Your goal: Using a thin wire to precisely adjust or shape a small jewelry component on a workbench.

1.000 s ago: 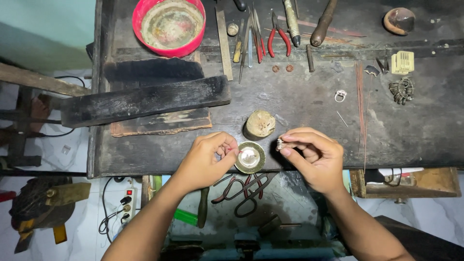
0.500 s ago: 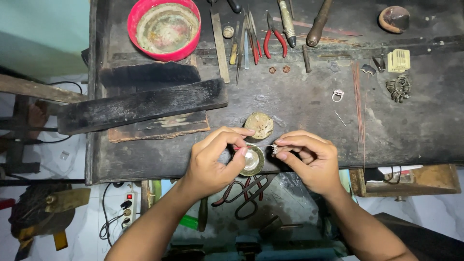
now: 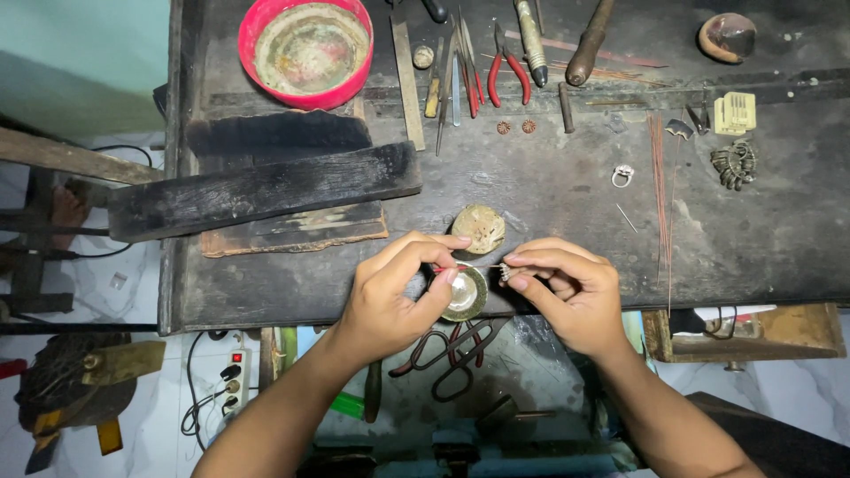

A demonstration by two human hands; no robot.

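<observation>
My left hand point(image 3: 390, 296) pinches a thin wire point(image 3: 474, 266) between thumb and fingers at the front edge of the dark workbench point(image 3: 567, 239). My right hand point(image 3: 567, 288) pinches a small silvery piece point(image 3: 506, 272) at the wire's other end. Both hands hover over a small round metal dish point(image 3: 467, 296). Just behind them sits a round tan block point(image 3: 478, 227).
A red bowl point(image 3: 308, 53) stands at the back left, with charred wooden blocks point(image 3: 266, 190) in front of it. Pliers point(image 3: 506, 66), files and other tools lie along the back. A silver ring point(image 3: 622, 175), thin rods point(image 3: 660, 190) and scissors point(image 3: 447, 354) are nearby.
Both hands have drawn closer together over the metal dish. A thin wire now stretches between the left fingers and the small piece in the right hand.
</observation>
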